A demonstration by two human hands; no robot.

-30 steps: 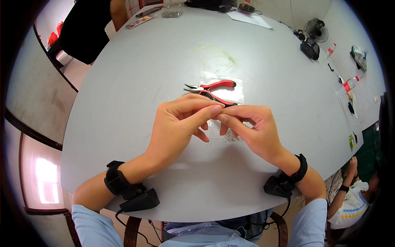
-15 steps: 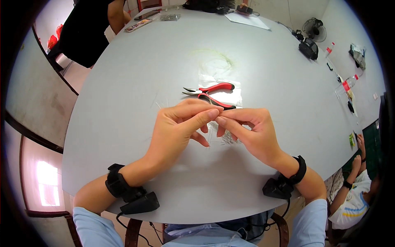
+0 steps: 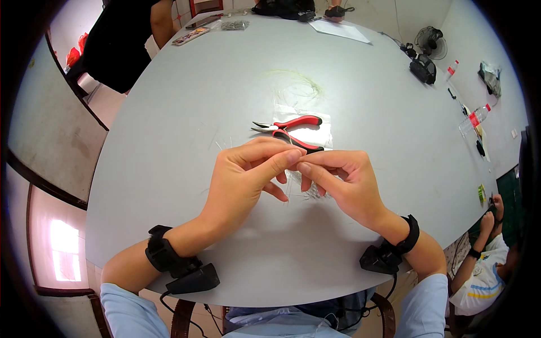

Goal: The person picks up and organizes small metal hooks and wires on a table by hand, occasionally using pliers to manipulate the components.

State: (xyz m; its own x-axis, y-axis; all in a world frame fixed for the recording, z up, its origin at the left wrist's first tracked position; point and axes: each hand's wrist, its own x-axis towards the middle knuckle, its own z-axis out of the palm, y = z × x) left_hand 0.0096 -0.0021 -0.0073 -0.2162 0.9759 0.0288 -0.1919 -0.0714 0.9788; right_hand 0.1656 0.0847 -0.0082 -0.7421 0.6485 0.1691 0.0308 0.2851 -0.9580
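My left hand [image 3: 236, 177] and my right hand [image 3: 350, 181] meet in front of me above the table, thumb and forefinger pinched on each. Between these fingertips is a thin strand [image 3: 289, 137], too fine to tell wire from thread; other fine ends hang below the left fingers. Just beyond lie pliers [image 3: 298, 121] with bent jaws and red-and-black handles, jaws to the left. They rest partly on a shiny white packet [image 3: 320, 135]. A small heap of silvery bits [image 3: 313, 193] shows beneath my hands, partly hidden.
A loose coil of pale greenish strand [image 3: 298, 84] lies beyond the pliers. Short thin pieces [image 3: 221, 144] are scattered left of my hands. Plastic bottles [image 3: 476, 118] and a black device [image 3: 422, 69] are along the right edge. Other people are at the far left, far side and right.
My hands keep the same pinch, with hardly any shift. The view has tilted slightly. At the far side, another person's hand has moved a little.
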